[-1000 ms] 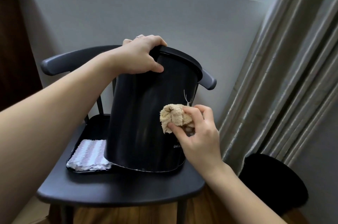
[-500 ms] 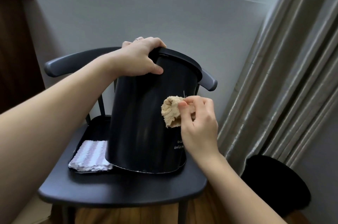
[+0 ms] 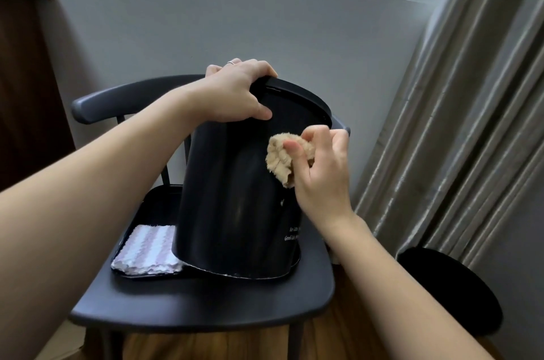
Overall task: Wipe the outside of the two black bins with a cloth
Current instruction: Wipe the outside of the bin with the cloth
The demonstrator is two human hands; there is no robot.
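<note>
Where bin (image 3: 235,197) prints "Good", rest blurred

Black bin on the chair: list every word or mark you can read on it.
"Good Life": start of the lower line of white script low on the black bin, partly hidden.
Upper line: begins "Air", the rest too blurred to read.
Small white mark above: unreadable.

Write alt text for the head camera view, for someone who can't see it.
A right hand presses a tan cloth against a tilted black bin on a dark chair, while the left hand grips its rim.
</note>
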